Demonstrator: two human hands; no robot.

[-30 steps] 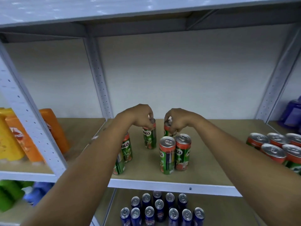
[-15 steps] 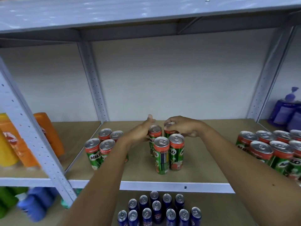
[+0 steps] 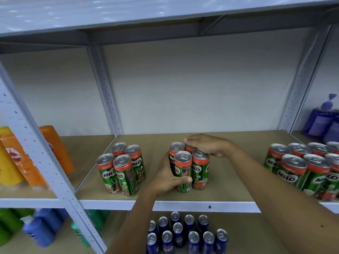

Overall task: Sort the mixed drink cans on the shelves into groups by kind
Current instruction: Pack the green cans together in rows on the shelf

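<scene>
- Since a second ago both hands have dropped from pinching the two rear can tops to hugging the middle cluster of Milo cans (image 3: 189,168), now packed tight.
- Left: four Milo cans (image 3: 121,170) stand grouped on the shelf (image 3: 229,196).
- Centre: the left hand (image 3: 167,177) wraps the cluster's side, thumb curled across a front can; the right hand (image 3: 206,144) lies nearly flat over the rear tops.
- Right: more Milo cans (image 3: 300,169) are bunched.
- Below, blue cans (image 3: 183,233) sit together, so sorting looks nearly done; the three Milo groups could yet merge.

Orange bottles (image 3: 53,153) far left, purple pump bottles (image 3: 321,121) far right, upright.
</scene>
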